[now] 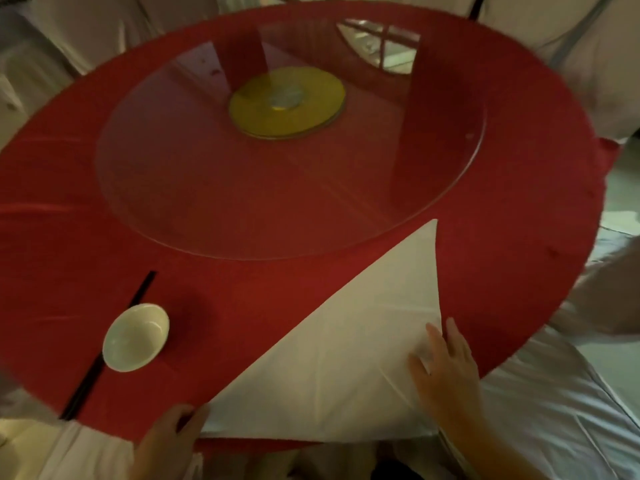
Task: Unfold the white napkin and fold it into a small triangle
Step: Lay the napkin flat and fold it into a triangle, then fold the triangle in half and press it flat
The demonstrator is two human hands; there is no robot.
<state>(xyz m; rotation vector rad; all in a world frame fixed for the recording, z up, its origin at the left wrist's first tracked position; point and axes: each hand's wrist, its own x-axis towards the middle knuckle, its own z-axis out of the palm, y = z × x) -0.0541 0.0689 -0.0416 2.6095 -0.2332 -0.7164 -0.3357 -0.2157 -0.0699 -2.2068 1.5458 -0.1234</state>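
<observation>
The white napkin lies on the red table as one large triangle, its far tip pointing toward the glass turntable and its long base along the near table edge. My left hand pinches the napkin's near left corner at the table edge. My right hand rests flat on the cloth near its right edge, fingers spread and pressing it down.
A round table in a red cloth carries a glass turntable with a yellow hub. A small white bowl and black chopsticks lie at the near left. White-covered chairs ring the table.
</observation>
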